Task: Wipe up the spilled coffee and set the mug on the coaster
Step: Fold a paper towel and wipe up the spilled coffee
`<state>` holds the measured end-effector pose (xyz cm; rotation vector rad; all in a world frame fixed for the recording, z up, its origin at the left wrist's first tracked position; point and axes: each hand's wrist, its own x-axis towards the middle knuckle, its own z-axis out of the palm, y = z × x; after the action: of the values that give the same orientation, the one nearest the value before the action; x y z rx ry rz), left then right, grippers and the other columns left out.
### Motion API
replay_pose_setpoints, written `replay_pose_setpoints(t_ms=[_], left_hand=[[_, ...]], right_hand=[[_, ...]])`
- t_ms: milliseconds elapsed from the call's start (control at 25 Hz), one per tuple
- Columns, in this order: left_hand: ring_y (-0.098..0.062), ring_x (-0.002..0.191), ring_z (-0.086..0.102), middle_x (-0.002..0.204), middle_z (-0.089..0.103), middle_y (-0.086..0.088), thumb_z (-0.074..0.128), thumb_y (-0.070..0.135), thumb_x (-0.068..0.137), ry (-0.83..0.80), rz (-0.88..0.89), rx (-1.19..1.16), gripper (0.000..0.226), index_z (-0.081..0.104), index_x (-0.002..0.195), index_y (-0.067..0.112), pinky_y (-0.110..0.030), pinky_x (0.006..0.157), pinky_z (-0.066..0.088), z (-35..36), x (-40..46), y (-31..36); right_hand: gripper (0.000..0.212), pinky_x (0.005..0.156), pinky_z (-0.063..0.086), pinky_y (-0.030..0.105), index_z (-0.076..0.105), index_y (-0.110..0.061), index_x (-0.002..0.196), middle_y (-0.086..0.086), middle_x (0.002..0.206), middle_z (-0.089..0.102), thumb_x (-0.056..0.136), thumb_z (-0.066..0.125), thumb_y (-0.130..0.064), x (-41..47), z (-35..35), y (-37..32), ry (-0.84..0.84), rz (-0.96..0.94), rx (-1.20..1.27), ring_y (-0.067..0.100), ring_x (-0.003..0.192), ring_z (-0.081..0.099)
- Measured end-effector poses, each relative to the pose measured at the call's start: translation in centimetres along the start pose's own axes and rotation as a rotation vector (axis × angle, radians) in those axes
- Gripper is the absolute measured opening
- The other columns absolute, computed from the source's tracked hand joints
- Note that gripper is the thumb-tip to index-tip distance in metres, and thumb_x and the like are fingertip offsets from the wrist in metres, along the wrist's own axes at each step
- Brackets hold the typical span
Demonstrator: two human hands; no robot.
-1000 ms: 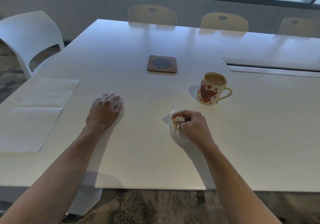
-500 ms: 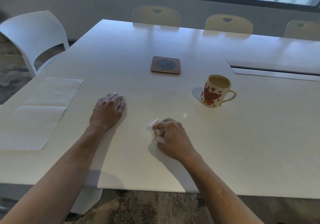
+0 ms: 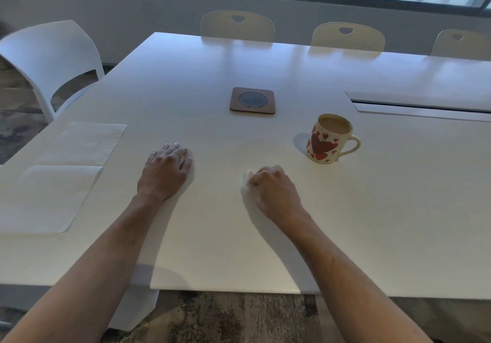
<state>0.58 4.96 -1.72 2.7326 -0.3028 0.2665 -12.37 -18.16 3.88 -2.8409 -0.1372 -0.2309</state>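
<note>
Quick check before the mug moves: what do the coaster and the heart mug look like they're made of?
Coaster: looks like brown wood or wood-look board, matte, with rounded corners and a round grey woven or mesh inset; the exact material is unclear. Heart mug: probably glazed ceramic, with a glossy cream body, printed red hearts and a thick looped handle; it holds milky coffee.

Two forearms are visible, both bare from elbow to wrist; no sleeves cover them. Left hand (image 3: 166, 172) and right hand (image 3: 273, 191) are ungloved, and the fingers (image 3: 175, 154) carry no rings.
</note>
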Motion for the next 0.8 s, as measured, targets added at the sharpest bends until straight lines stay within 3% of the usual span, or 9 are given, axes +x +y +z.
replay_pose_setpoints(t_ms=[160, 320, 440, 520, 600, 680, 800], left_hand=[[-0.024, 0.142, 0.035, 0.149, 0.046, -0.007, 0.047, 0.035, 0.097, 0.002, 0.008, 0.002, 0.039, 0.058, 0.131, 0.018, -0.041, 0.117, 0.021, 0.0, 0.1, -0.1], [-0.025, 0.141, 0.036, 0.148, 0.046, -0.008, 0.047, 0.035, 0.097, 0.003, 0.006, 0.001, 0.039, 0.058, 0.13, 0.017, -0.042, 0.117, 0.022, 0.0, 0.0, 0.0], [-0.025, 0.141, 0.037, 0.148, 0.046, -0.009, 0.047, 0.034, 0.097, 0.002, 0.013, 0.0, 0.039, 0.058, 0.13, 0.017, -0.042, 0.116, 0.022, 0.0, 0.0, 0.1], [-0.025, 0.14, 0.037, 0.148, 0.047, -0.009, 0.048, 0.033, 0.097, 0.011, 0.015, -0.003, 0.038, 0.058, 0.129, 0.016, -0.042, 0.116, 0.022, 0.0, 0.1, 0.1], [-0.025, 0.14, 0.038, 0.148, 0.047, -0.009, 0.048, 0.033, 0.096, 0.016, 0.013, -0.002, 0.038, 0.058, 0.129, 0.016, -0.042, 0.116, 0.022, 0.0, 0.1, 0.1], [-0.026, 0.14, 0.037, 0.148, 0.047, -0.009, 0.049, 0.033, 0.097, 0.013, 0.014, -0.002, 0.038, 0.058, 0.129, 0.016, -0.043, 0.116, 0.022, 0.0, 0.1, 0.1], [-0.026, 0.14, 0.037, 0.148, 0.047, -0.01, 0.05, 0.033, 0.096, 0.021, 0.012, -0.001, 0.038, 0.058, 0.129, 0.016, -0.043, 0.116, 0.022, 0.0, 0.0, 0.2]], right_hand=[[0.022, 0.077, 0.057, 0.032, 0.073, -0.009, 0.103, 0.007, 0.094, 0.072, 0.086, 0.062, -0.001, -1.1, -1.1, 2.9, 0.072, 0.075, -0.051, 0.021, 0.088, 0.061], [0.026, 0.08, 0.057, 0.031, 0.076, -0.011, 0.101, 0.005, 0.091, 0.075, 0.083, 0.059, -0.002, -2.7, -1.7, 3.9, -0.002, 0.054, -0.037, 0.019, 0.081, 0.066], [0.033, 0.071, 0.048, 0.004, 0.076, -0.013, 0.106, -0.006, 0.094, 0.072, 0.081, 0.06, 0.002, -3.3, -2.7, 5.0, -0.055, 0.2, 0.314, -0.004, 0.075, 0.063], [0.033, 0.066, 0.041, -0.004, 0.076, -0.011, 0.107, -0.005, 0.098, 0.071, 0.082, 0.062, 0.004, -3.7, -3.2, 6.4, 0.078, 0.303, 0.389, -0.01, 0.073, 0.059], [0.026, 0.076, 0.049, 0.011, 0.076, -0.006, 0.102, 0.006, 0.104, 0.072, 0.082, 0.062, 0.004, -4.1, -3.0, 7.6, 0.193, 0.36, 0.277, 0.009, 0.08, 0.065], [0.018, 0.074, 0.05, 0.03, 0.075, -0.001, 0.093, 0.014, 0.098, 0.069, 0.082, 0.06, 0.003, -4.3, -2.4, 8.0, 0.204, 0.375, 0.11, 0.028, 0.082, 0.064], [0.013, 0.066, 0.042, 0.031, 0.071, 0.0, 0.083, 0.016, 0.082, 0.068, 0.086, 0.059, -0.004, -3.5, -1.6, 7.6, 0.199, 0.347, -0.012, 0.033, 0.074, 0.062]])
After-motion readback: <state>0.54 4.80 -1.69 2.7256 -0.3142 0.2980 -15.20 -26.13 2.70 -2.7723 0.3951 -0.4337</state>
